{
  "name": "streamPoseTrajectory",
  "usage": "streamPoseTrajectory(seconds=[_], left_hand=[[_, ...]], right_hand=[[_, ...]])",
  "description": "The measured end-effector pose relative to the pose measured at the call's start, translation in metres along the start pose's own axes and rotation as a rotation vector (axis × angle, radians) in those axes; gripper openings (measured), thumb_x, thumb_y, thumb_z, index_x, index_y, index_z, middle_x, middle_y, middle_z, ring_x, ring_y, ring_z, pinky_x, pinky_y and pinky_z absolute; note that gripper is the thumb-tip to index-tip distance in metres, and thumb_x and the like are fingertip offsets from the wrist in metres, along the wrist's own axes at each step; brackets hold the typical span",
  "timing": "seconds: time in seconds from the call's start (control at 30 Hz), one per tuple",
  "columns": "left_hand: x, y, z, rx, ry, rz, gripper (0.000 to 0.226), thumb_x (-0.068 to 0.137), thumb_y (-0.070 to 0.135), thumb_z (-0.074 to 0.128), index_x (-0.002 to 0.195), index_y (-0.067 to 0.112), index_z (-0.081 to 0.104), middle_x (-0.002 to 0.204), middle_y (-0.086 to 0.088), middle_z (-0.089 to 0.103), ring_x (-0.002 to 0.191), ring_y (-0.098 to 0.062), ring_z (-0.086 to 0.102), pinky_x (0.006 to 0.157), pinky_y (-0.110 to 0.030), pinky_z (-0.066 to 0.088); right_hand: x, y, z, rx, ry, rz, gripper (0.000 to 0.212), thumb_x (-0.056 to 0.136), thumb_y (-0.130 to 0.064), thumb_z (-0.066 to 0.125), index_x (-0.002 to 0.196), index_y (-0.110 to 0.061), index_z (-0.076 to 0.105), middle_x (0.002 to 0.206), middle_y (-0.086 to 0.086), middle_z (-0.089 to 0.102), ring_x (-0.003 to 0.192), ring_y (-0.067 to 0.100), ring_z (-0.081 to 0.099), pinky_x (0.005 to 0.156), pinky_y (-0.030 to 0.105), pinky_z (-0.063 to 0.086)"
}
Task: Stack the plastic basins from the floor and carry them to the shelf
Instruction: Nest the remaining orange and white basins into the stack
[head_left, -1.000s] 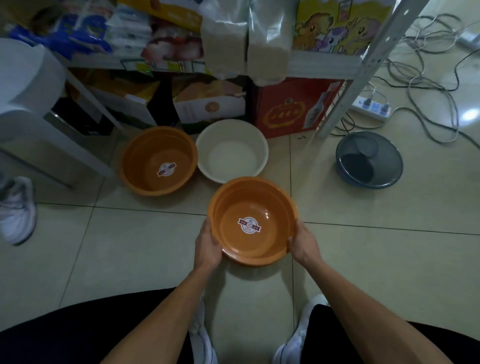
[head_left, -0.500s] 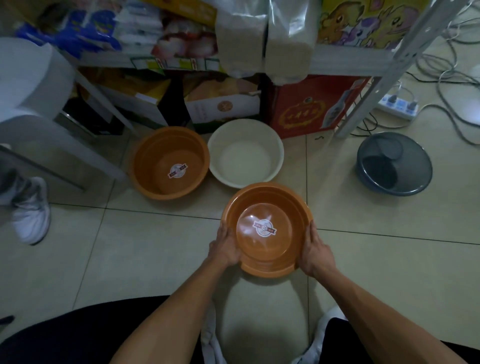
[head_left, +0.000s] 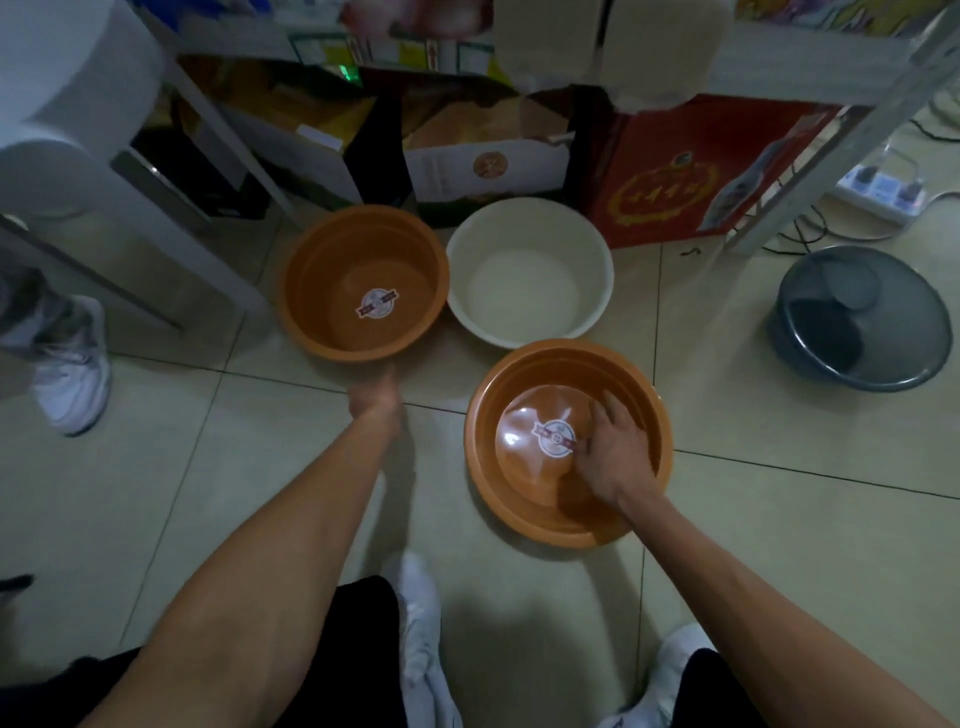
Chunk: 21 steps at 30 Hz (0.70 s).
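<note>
An orange basin (head_left: 519, 519) with a round label sits on the tiled floor in front of me. My right hand (head_left: 615, 452) lies inside it, fingers spread over the base and right inner wall. A second orange basin (head_left: 332, 291) stands further back on the left, touching a white basin (head_left: 524, 228) on its right. My left hand (head_left: 375, 397) is blurred, holds nothing, and hovers just short of the far orange basin's near rim. A dark grey basin (head_left: 914, 343) stands apart at the right.
Behind the basins a metal shelf (head_left: 841, 135) holds boxes and bags, with a red carton (head_left: 670, 171) under it. A power strip (head_left: 878, 189) with cables lies at the right. A white stool (head_left: 67, 104) and another person's shoe (head_left: 72, 374) are at the left.
The near orange basin went down onto the floor. My left hand let go of it and swung left toward the far orange basin. My right hand moved from the rim into the basin.
</note>
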<state>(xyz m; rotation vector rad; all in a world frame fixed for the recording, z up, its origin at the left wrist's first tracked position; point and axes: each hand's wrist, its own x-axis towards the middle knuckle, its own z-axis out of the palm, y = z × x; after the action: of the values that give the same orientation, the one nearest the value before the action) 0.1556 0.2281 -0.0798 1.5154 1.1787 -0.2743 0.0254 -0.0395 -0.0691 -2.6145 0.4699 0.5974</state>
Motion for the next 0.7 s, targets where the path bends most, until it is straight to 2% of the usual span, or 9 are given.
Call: streamPoseTrajectory(seconds=[0.07,0.2,0.3,0.33,0.43,0.53,0.6,0.7], left_hand=[[0.024,0.01,-0.002,-0.194,0.018,-0.084,0.079,0.089,0.028,0.075,0.155,0.01,0.034,0.152,-0.014,0.049,0.136,-0.036,0.052,0.11,-0.045,0.049],[0.058,0.038,0.004,-0.351,-0.039,-0.173,0.057,0.09,0.02,0.073,0.143,0.015,0.052,0.143,-0.009,0.061,0.125,-0.028,0.062,0.097,-0.039,0.056],[0.07,0.045,0.003,-0.366,-0.065,-0.178,0.033,0.091,0.016,0.071,0.122,0.011,0.061,0.126,-0.008,0.071,0.094,-0.019,0.069,0.094,-0.034,0.058],[0.068,0.045,0.001,-0.352,-0.05,-0.167,0.029,0.093,0.015,0.069,0.121,0.01,0.062,0.126,-0.009,0.072,0.093,-0.019,0.067,0.094,-0.035,0.058],[0.051,0.054,-0.006,-0.356,-0.014,-0.086,0.039,0.095,0.01,0.06,0.134,0.009,0.06,0.13,-0.013,0.069,0.114,-0.027,0.069,0.096,-0.047,0.059],[0.021,0.084,-0.015,-0.377,-0.046,-0.012,0.048,0.093,0.01,0.058,0.14,0.009,0.052,0.131,-0.015,0.068,0.11,-0.03,0.071,0.094,-0.049,0.06],[-0.002,0.101,-0.023,-0.332,-0.09,0.009,0.049,0.091,0.011,0.054,0.14,0.011,0.048,0.133,-0.015,0.067,0.112,-0.029,0.07,0.096,-0.049,0.058],[-0.036,0.111,-0.045,-0.41,-0.052,0.039,0.053,0.083,0.006,0.055,0.135,0.009,0.05,0.127,-0.018,0.068,0.108,-0.033,0.071,0.088,-0.051,0.061]], right_hand=[[0.005,-0.008,0.006,0.014,0.023,-0.038,0.069,0.103,-0.029,0.058,0.167,-0.018,0.034,0.175,0.008,0.029,0.165,0.027,0.027,0.131,0.047,0.025],[0.021,-0.027,0.013,0.02,0.037,-0.067,0.065,0.107,-0.03,0.055,0.167,-0.015,0.035,0.176,0.005,0.029,0.165,0.024,0.028,0.134,0.044,0.023],[0.033,-0.043,0.013,0.012,0.009,-0.058,0.068,0.105,-0.027,0.058,0.167,-0.014,0.035,0.176,0.003,0.03,0.164,0.023,0.032,0.133,0.044,0.028],[0.036,-0.047,0.013,0.03,-0.001,-0.055,0.068,0.104,-0.026,0.059,0.166,-0.013,0.037,0.175,0.004,0.032,0.163,0.024,0.034,0.132,0.044,0.031],[0.04,-0.064,0.005,0.121,-0.04,-0.054,0.059,0.102,-0.02,0.06,0.159,-0.01,0.047,0.168,0.009,0.043,0.156,0.028,0.045,0.126,0.047,0.041],[0.034,-0.085,-0.016,0.196,-0.056,-0.054,0.038,0.099,-0.016,0.057,0.137,-0.008,0.063,0.145,0.011,0.064,0.133,0.032,0.065,0.111,0.047,0.053],[0.027,-0.097,-0.033,0.23,-0.069,-0.04,0.037,0.101,-0.018,0.051,0.133,-0.006,0.064,0.14,0.016,0.067,0.132,0.038,0.064,0.109,0.046,0.051],[0.012,-0.113,-0.059,0.394,-0.106,-0.001,0.045,0.107,-0.029,0.044,0.142,-0.007,0.062,0.142,0.019,0.067,0.137,0.041,0.06,0.109,0.043,0.048]])
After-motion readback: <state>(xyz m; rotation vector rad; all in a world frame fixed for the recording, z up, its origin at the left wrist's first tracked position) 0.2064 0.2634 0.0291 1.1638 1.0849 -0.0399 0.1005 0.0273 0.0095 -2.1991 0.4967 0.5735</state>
